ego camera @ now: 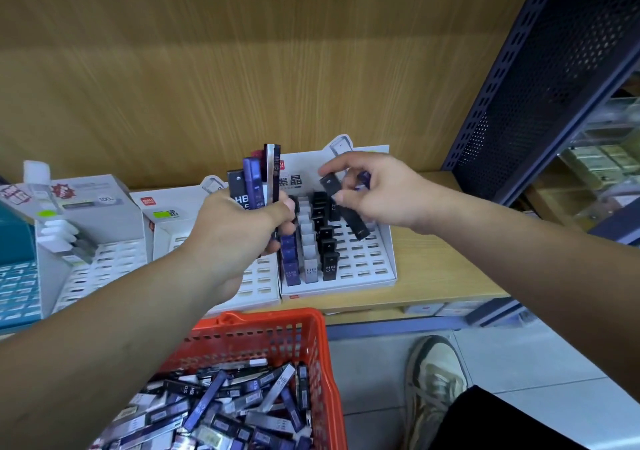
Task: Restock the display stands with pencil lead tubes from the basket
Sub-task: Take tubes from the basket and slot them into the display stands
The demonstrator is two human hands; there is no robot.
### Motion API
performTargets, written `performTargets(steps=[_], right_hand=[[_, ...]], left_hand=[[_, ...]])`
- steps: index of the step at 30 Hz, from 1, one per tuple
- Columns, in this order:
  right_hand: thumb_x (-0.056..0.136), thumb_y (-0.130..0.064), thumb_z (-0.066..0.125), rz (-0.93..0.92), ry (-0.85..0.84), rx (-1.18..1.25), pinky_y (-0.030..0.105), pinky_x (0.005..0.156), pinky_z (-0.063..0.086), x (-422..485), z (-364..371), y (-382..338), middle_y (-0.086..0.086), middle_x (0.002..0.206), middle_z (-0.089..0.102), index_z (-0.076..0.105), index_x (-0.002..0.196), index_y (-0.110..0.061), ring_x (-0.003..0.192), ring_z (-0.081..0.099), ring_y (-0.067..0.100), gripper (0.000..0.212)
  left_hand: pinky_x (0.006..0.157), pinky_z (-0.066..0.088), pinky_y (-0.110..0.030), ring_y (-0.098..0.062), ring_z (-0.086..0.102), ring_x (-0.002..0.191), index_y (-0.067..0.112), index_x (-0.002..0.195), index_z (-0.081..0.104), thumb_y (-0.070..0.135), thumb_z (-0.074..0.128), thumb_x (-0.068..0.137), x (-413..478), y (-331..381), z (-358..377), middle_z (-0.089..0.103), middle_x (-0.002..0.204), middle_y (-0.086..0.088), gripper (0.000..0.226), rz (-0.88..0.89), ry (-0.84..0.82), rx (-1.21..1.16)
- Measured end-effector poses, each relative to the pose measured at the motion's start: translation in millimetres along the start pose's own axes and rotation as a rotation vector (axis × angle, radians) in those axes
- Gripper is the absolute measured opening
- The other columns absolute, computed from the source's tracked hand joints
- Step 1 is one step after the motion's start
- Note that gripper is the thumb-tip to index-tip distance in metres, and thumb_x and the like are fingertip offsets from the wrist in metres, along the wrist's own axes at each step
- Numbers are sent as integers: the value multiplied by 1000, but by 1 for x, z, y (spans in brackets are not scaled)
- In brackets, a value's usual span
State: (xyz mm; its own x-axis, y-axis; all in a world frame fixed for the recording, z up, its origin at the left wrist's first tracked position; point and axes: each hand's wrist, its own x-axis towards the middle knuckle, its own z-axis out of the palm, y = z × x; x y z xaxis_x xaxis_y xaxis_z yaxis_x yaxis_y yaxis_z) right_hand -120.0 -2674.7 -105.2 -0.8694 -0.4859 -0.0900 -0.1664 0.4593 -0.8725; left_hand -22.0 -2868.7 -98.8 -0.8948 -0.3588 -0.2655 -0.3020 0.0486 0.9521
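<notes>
Black lead tube [343, 207] is pinched near its top end between the thumb and fingers of my right hand [377, 190], over the white display stand [374, 259]. Its long axis slants, with the top toward the back left and the bottom end down to the right. That end sits just above the empty slots beside the black column [325, 238], so I reckon it needs tipping upright before it drops in. Something purple shows behind those fingers, but I cannot tell what. My left hand [239, 228] grips a fan of spare tubes [256, 179] upright, farther from the free slots. The tubes are slim, flat-sided and glossy, and the stand looks like thin card punched with small rectangular slots. More tubes lie jumbled in the red lattice basket [322, 345] below.
</notes>
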Motion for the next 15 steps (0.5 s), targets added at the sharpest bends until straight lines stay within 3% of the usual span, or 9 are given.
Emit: performTargets(steps=[2, 5, 9, 11, 15], right_hand=[[93, -9, 69, 18, 132, -31, 36, 62, 55, 4, -9, 13, 3, 85, 55, 71, 111, -30, 67, 53, 15, 28], [91, -14, 71, 23, 235, -151, 25, 59, 51, 9, -15, 26, 5, 83, 60, 73, 103, -25, 64, 52, 9, 17], [90, -17, 76, 67, 215, -173, 34, 61, 57, 16, -9, 31, 6, 85, 65, 72, 99, -20, 63, 55, 10, 10], [90, -15, 77, 83, 184, -156, 31, 54, 57, 21, -5, 31, -1, 79, 62, 71, 97, -21, 60, 56, 10, 10], [91, -13, 75, 78, 112, -226, 28, 58, 54, 29, 3, 36, -6, 74, 59, 68, 93, -26, 63, 56, 11, 15]], left_hand=[[53, 53, -29, -17, 73, 70, 10, 98, 75, 22, 73, 97, -2, -1, -1, 77, 81, -8, 13, -53, -26, 19], [48, 50, -28, -18, 72, 64, 9, 101, 72, 26, 69, 99, -7, -3, 3, 78, 81, -11, 17, -99, -85, 45], [48, 44, -28, -22, 69, 63, 9, 106, 68, 24, 66, 101, -9, -5, 6, 76, 81, -12, 16, -150, -178, 35], [51, 44, -30, -25, 70, 68, 5, 112, 66, 18, 65, 100, -9, -8, 4, 77, 86, -14, 18, -180, -219, 34], [57, 47, -34, -23, 73, 73, -1, 114, 65, 10, 65, 97, -8, -11, -4, 78, 92, -16, 20, -191, -228, 68]])
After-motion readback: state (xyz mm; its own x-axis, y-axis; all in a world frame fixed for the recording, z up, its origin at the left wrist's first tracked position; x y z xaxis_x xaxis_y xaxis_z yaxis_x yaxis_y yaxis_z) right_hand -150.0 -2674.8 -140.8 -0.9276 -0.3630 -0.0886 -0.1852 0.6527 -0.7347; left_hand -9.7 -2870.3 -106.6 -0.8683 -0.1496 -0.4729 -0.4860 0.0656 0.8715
